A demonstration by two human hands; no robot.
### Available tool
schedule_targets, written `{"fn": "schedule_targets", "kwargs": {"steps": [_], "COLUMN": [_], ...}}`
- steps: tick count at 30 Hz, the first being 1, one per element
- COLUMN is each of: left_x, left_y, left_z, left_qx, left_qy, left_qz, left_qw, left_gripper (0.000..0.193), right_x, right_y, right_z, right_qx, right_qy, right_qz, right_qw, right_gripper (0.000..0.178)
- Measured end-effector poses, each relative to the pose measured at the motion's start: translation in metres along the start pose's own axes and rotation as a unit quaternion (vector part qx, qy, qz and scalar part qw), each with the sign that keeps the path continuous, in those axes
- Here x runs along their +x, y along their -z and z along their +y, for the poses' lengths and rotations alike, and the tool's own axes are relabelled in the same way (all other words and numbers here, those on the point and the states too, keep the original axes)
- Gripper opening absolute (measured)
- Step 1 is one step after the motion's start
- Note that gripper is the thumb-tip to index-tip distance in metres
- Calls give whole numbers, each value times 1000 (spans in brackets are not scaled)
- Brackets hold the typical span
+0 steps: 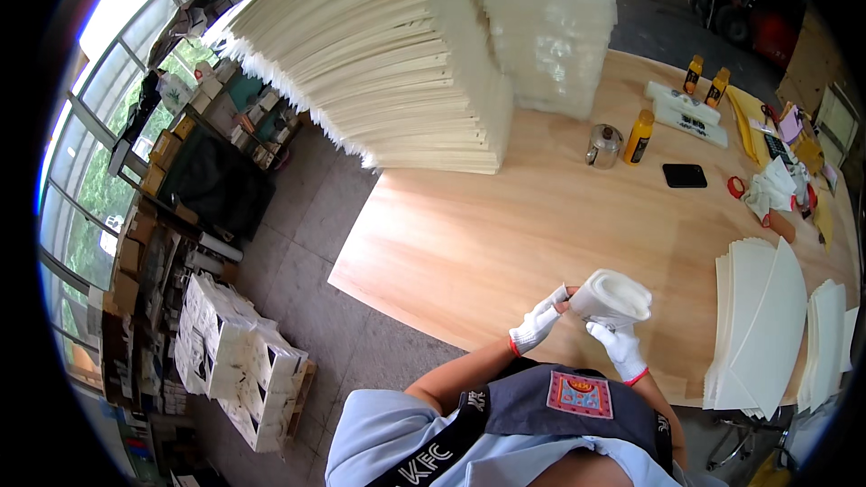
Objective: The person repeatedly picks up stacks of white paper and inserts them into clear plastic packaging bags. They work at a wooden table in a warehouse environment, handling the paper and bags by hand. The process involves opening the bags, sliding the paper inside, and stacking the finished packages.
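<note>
Near the table's front edge I hold a rolled white bundle [612, 296]; whether it is thin plastic or paper I cannot tell. My left hand [539, 320], in a white glove with bare fingertips, grips the bundle's left side. My right hand [619, 348], gloved in white with a red cuff, is closed against its lower right side, with its fingers partly hidden. Below both hands lies the bare wood of the table [451, 243]. To the right of them stands a fanned stack of white paper pieces [760, 329].
A tall stack of cream sheets [388, 72] rises at the far left, beside a plastic-wrapped stack [546, 32]. Across the table are a glass jar [603, 145], an orange bottle [640, 137], a black phone [684, 176] and a tape roll [736, 187]. Packs [239, 361] stand on the floor.
</note>
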State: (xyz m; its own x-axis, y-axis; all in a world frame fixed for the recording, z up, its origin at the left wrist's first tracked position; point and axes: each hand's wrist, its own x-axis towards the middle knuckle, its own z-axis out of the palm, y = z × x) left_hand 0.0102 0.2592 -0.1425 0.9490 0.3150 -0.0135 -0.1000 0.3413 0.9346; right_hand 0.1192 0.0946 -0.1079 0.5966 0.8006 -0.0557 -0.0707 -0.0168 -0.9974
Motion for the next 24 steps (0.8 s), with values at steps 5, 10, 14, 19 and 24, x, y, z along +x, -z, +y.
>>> {"fn": "schedule_targets", "kwargs": {"steps": [5, 10, 14, 19, 24], "left_x": [-4, 1, -4, -15, -8], "left_y": [5, 8, 15, 0, -10], "left_z": [6, 11, 16, 33, 29], "left_qx": [23, 58, 42, -170, -47], "left_qy": [16, 46, 105, 142, 154], "left_qz": [-22, -23, -29, -3, 80], "left_qw": [999, 997, 993, 975, 984], "left_gripper": [46, 42, 38, 38, 40], "right_x": [-10, -9, -9, -24, -24], "right_y": [9, 12, 11, 13, 7], "right_z": [-5, 33, 37, 13, 13], "right_qx": [-31, -140, -88, 51, -32], "right_qy": [7, -54, -74, -26, -13], "right_qz": [-6, -6, -18, -54, 18], "right_qw": [999, 989, 993, 997, 999], "right_gripper": [41, 36, 45, 58, 48]}}
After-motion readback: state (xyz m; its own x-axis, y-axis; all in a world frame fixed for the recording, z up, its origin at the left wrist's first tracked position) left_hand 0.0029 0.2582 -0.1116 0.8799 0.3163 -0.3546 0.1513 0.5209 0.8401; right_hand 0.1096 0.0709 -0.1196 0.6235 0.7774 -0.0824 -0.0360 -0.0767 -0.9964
